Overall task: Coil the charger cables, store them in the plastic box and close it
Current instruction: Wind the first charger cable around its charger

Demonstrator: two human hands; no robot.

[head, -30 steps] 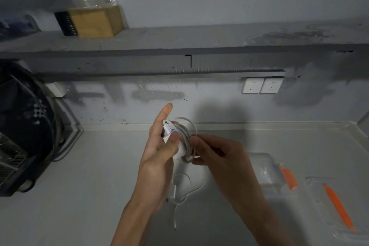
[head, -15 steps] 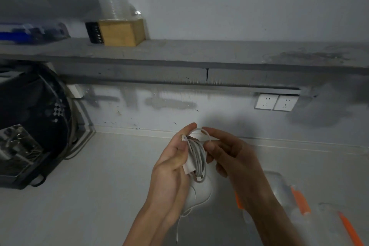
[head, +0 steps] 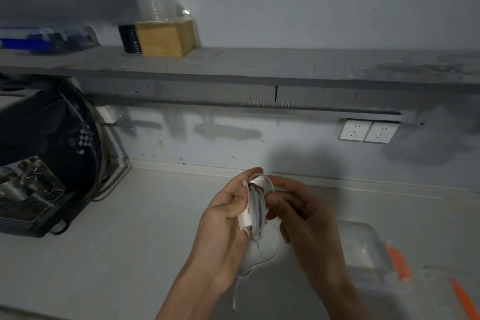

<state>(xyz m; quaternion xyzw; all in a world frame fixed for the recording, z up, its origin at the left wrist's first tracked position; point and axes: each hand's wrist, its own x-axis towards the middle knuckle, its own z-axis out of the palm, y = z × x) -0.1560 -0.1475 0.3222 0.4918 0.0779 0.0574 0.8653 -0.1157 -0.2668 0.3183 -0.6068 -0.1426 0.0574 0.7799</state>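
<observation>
At lower centre the left hand (head: 228, 218) clasps the smooth white charger cable (head: 257, 205), wound in a bundle standing up-down in the frame, the right hand (head: 298, 218) pinching a strand on its right flank, its thin loose tail (head: 234, 299) dangling below, the cloudy plastic box (head: 363, 247) lower right, nearer that hand.

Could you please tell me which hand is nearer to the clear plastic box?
Right. The right hand is just left of the plastic box; the left hand is further left, beyond the coiled cable.
</observation>
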